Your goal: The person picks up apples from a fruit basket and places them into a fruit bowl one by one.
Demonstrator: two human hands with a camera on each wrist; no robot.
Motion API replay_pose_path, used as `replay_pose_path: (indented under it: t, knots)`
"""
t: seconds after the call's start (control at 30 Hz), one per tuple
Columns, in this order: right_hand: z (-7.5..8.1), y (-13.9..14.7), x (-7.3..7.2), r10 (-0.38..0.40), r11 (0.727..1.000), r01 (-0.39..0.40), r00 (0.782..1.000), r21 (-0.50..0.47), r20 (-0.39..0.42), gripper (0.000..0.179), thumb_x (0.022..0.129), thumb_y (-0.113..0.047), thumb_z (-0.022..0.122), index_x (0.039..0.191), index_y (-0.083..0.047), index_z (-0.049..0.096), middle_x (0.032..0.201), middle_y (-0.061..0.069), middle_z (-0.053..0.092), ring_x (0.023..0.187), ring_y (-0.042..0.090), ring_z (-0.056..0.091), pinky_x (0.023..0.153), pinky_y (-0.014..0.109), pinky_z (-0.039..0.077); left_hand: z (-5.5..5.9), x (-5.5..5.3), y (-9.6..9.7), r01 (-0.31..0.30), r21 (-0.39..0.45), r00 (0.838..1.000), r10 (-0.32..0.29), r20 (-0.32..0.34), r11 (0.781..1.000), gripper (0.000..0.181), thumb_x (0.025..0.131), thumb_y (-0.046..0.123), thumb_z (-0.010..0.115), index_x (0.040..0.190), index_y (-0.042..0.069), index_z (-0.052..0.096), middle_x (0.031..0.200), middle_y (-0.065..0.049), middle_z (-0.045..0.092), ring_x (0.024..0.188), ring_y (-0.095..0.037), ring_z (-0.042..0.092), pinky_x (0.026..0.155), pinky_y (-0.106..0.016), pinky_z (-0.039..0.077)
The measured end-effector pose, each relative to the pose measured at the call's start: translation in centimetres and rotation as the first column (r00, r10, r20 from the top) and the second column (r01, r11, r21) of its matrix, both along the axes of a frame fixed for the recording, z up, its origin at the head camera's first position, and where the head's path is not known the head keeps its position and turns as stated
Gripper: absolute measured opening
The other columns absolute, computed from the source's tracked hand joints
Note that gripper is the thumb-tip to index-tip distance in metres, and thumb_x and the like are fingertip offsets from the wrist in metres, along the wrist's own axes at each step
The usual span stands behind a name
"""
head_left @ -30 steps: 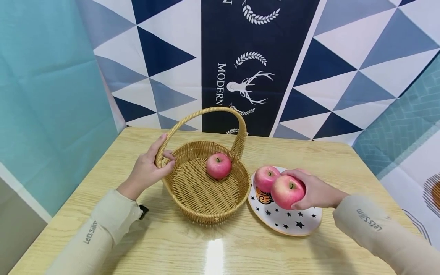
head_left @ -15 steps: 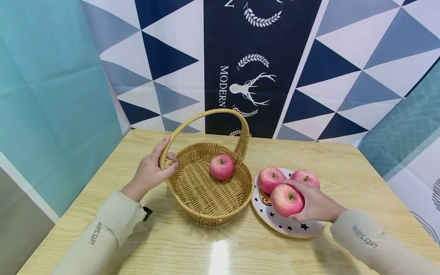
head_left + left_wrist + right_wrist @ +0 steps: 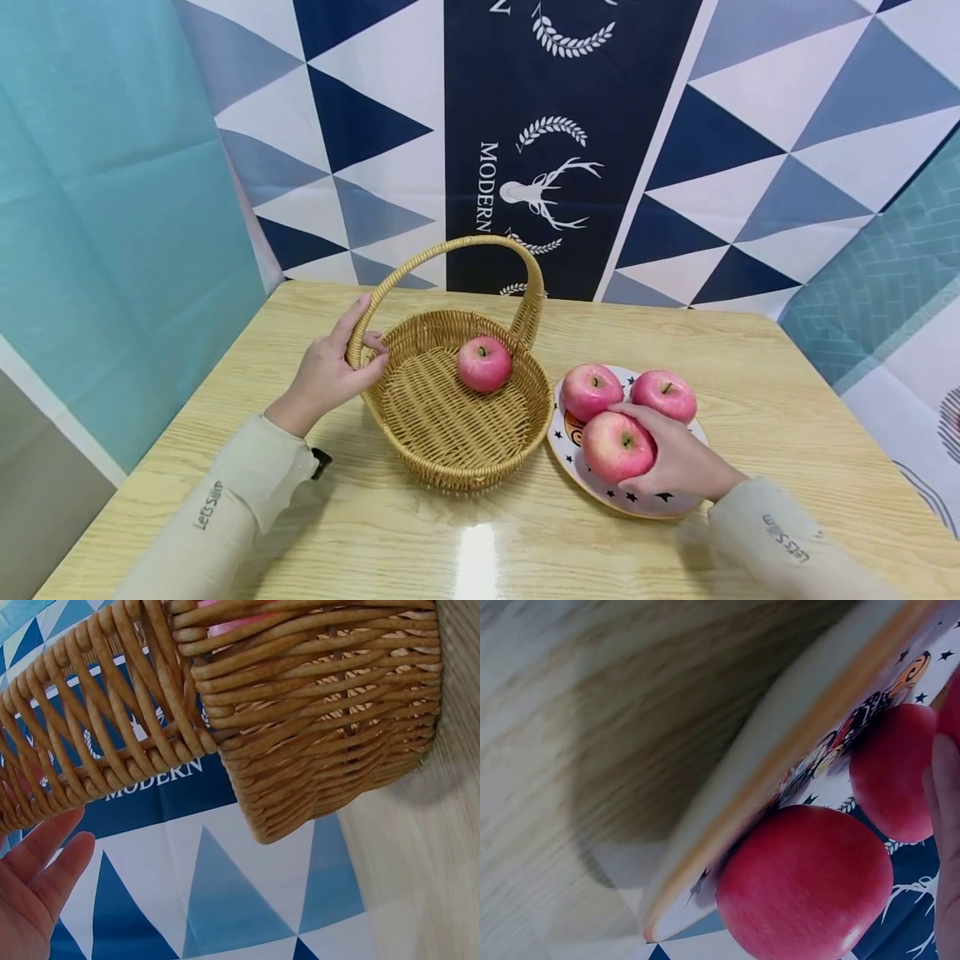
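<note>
In the head view, my left hand (image 3: 327, 371) holds the near-left base of the handle on a round wicker basket (image 3: 551, 400), thumb on the inner side. One red apple (image 3: 484, 364) lies inside the basket, toward its right wall. My right hand (image 3: 678, 457) grips another apple (image 3: 618, 447) from its right side, over the front of a white plate (image 3: 573, 475) with black stars. Behind it, two more apples, one on the left (image 3: 592, 392) and one on the right (image 3: 664, 395), rest on the plate. In the left wrist view, fingers (image 3: 64, 874) show beside the woven handle.
The basket and plate stand side by side on a light wooden table (image 3: 360, 533), almost touching. The tall arched handle (image 3: 472, 242) rises over the basket. A patterned cloth (image 3: 375, 108) hangs behind the table's back edge.
My right hand has moved a little left and toward the table's front with its apple, uncovering more of the apple behind on the right. My left hand stays at the basket handle.
</note>
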State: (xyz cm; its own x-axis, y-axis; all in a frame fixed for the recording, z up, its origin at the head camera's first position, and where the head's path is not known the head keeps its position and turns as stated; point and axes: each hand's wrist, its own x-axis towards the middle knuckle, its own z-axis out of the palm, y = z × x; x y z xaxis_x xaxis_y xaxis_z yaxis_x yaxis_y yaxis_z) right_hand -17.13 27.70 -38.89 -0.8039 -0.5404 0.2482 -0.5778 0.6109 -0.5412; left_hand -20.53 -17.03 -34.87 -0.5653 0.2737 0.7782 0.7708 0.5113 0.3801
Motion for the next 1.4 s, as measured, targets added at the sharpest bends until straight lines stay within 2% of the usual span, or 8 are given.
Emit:
replay_pose_path:
  t: [0.1, 0.37, 0.53, 0.7, 0.9, 1.07, 1.23, 1.4]
  knots:
    - [-0.2, -0.2, 0.0, -0.011, 1.0, 0.011, 0.998, 0.001, 0.054, 0.078, 0.06, -0.029, 0.088, 0.128, -0.017, 0.053, 0.115, -0.011, 0.057, 0.099, 0.006, 0.053, 0.081, 0.029, 0.05, 0.1, -0.1, -0.1, 0.0, -0.012, 1.0, 0.0, -0.024, 1.0, 0.095, 0.072, -0.006, 0.065, 0.15, 0.031, 0.027, 0.077, -0.008, 0.069, 0.082, -0.039, 0.068, 0.056, -0.044, 0.051]
    - [-0.3, -0.3, 0.0, -0.027, 1.0, 0.026, 0.998, 0.015, 0.058, 0.079, 0.058, -0.027, 0.089, 0.129, -0.018, 0.053, 0.114, -0.013, 0.057, 0.098, 0.006, 0.054, 0.083, 0.027, 0.048, 0.0, 0.0, -0.1, -0.018, -0.004, 1.0, 0.018, 0.0, 1.0, 0.089, 0.073, -0.005, 0.066, 0.149, 0.024, 0.03, 0.078, -0.009, 0.069, 0.083, -0.039, 0.068, 0.049, -0.036, 0.046]
    - [-0.4, -0.2, 0.1, -0.041, 0.998, 0.039, 0.998, 0.044, 0.043, 0.081, 0.057, -0.028, 0.09, 0.128, -0.019, 0.053, 0.115, -0.014, 0.056, 0.098, 0.005, 0.055, 0.084, 0.028, 0.048, 0.1, 0.1, 0.0, -0.02, 0.007, 1.0, 0.019, 0.022, 1.0, 0.084, 0.074, -0.005, 0.066, 0.147, 0.018, 0.032, 0.078, -0.01, 0.07, 0.084, -0.04, 0.068, 0.047, -0.032, 0.042]
    - [-0.9, 0.2, 0.1, -0.026, 0.999, 0.025, 1.0, 0.048, 0.013, 0.08, 0.057, -0.026, 0.089, 0.128, -0.016, 0.054, 0.114, -0.013, 0.057, 0.096, 0.005, 0.055, 0.082, 0.028, 0.048, 0.1, 0.1, 0.0, -0.028, -0.009, 1.0, 0.028, 0.013, 1.0, 0.081, 0.074, -0.003, 0.066, 0.146, 0.014, 0.032, 0.078, -0.009, 0.07, 0.08, -0.038, 0.069, 0.045, -0.029, 0.038]
    - [-1.1, 0.3, 0.1, -0.029, 0.999, 0.028, 0.999, 0.042, 0.027, 0.078, 0.059, -0.028, 0.089, 0.128, -0.017, 0.054, 0.114, -0.011, 0.057, 0.097, 0.006, 0.055, 0.082, 0.029, 0.048, 0.2, 0.0, 0.0, -0.032, -0.009, 0.999, 0.033, 0.023, 0.999, 0.075, 0.074, -0.003, 0.066, 0.141, 0.006, 0.035, 0.077, -0.008, 0.07, 0.08, -0.037, 0.069, 0.047, -0.029, 0.04]
    - [-1.1, 0.3, 0.1, -0.015, 0.999, 0.015, 1.0, 0.035, 0.015, 0.078, 0.06, -0.028, 0.089, 0.128, -0.015, 0.053, 0.114, -0.009, 0.057, 0.096, 0.006, 0.055, 0.083, 0.028, 0.047, 0.2, -0.1, -0.1, -0.024, -0.011, 1.0, 0.024, 0.003, 1.0, 0.075, 0.073, -0.002, 0.066, 0.14, 0.006, 0.035, 0.077, -0.008, 0.07, 0.08, -0.037, 0.069, 0.046, -0.029, 0.04]
    - [-1.3, 0.6, 0.0, -0.035, 0.999, 0.033, 0.997, 0.024, 0.07, 0.078, 0.061, -0.027, 0.088, 0.129, -0.013, 0.052, 0.116, -0.005, 0.057, 0.099, 0.007, 0.054, 0.082, 0.028, 0.048, 0.1, -0.2, -0.1, -0.022, -0.017, 1.0, 0.021, -0.018, 1.0, 0.076, 0.073, -0.001, 0.066, 0.141, 0.008, 0.035, 0.076, -0.008, 0.07, 0.076, -0.035, 0.069, 0.046, -0.03, 0.042]
    - [-1.1, 0.8, 0.0, -0.04, 0.999, 0.037, 0.992, 0.021, 0.117, 0.078, 0.064, -0.027, 0.085, 0.132, -0.011, 0.05, 0.121, 0.002, 0.055, 0.103, 0.009, 0.051, 0.082, 0.03, 0.048, 0.2, -0.1, 0.0, -0.027, -0.015, 1.0, 0.027, 0.003, 1.0, 0.074, 0.073, -0.001, 0.066, 0.14, 0.006, 0.035, 0.077, -0.008, 0.07, 0.071, -0.033, 0.068, 0.047, -0.031, 0.041]
